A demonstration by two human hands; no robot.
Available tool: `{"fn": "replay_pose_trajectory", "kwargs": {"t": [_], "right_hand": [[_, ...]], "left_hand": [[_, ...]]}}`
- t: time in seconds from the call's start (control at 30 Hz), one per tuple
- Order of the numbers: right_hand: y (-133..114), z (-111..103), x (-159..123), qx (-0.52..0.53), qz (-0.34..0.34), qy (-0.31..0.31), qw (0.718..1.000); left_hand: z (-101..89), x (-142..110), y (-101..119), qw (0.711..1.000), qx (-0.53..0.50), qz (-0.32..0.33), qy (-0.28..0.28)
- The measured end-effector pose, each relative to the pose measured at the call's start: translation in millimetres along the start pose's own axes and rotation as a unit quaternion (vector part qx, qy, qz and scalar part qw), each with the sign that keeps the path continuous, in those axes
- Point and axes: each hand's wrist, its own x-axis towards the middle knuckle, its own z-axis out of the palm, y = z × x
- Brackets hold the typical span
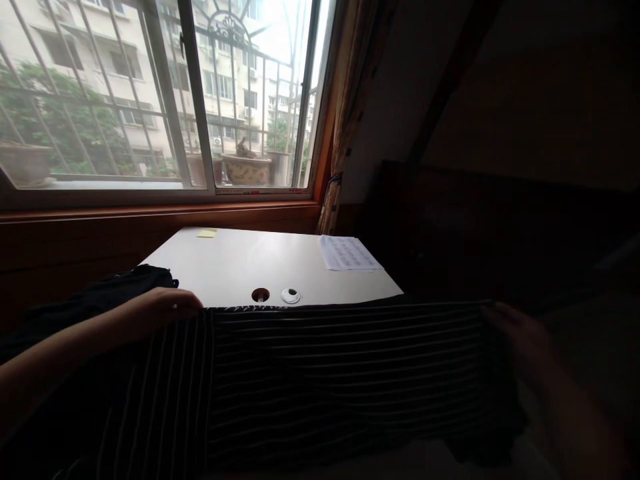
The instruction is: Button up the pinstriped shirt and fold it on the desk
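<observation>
A dark striped garment (340,373) is stretched between my two hands, its upper edge pulled nearly straight across the view. My left hand (167,310) pinches that edge on the left, where the stripes turn from level to upright. Farther left, a bunch of plain black cloth (145,283) hangs beside and behind this hand; whether it is part of the same garment I cannot tell. At the far right my right hand (520,330) grips the other end of the edge, dim and partly lost in shadow. The garment's lower part hangs down toward the bottom of the view.
Behind the cloth stands a white table (240,263) with a round hole (261,295) and a white ring-shaped piece (291,295). Printed papers (350,253) and a yellow note (207,233) lie on it. A barred window (240,100) and a curtain (340,147) are beyond.
</observation>
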Motion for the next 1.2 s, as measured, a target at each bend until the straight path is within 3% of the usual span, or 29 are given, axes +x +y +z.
{"fn": "replay_pose_trajectory", "kwargs": {"t": [0.03, 0.1, 0.2, 0.37, 0.5, 0.7, 0.9, 1.2], "right_hand": [[-4, 12, 7, 0.049, 0.023, -0.011, 0.998], [-10, 40, 19, 0.094, 0.039, -0.084, 0.991], [-10, 81, 36, 0.063, 0.019, -0.145, 0.987], [10, 119, 56, -0.052, -0.008, -0.196, 0.979], [18, 134, 67, -0.119, -0.011, -0.181, 0.976], [4, 157, 78, -0.16, -0.058, -0.197, 0.966], [-3, 158, 81, -0.153, -0.076, -0.217, 0.961], [3, 119, 74, -0.036, -0.065, -0.207, 0.976]], "left_hand": [[4.2, 20, -5, 0.998, 0.027, 0.024, -0.053], [18.0, 48, -16, 0.996, 0.035, 0.022, -0.074], [43.7, 68, -34, 0.996, 0.036, 0.009, -0.086], [64.0, 70, -48, 0.996, 0.031, -0.013, -0.086], [61.3, 67, -53, 0.996, 0.029, -0.026, -0.076], [57.4, 51, -69, 0.993, -0.034, -0.08, -0.075], [56.6, 38, -70, 0.989, -0.084, -0.115, -0.049], [29.7, 47, -33, 0.992, -0.1, -0.08, 0.023]]}}
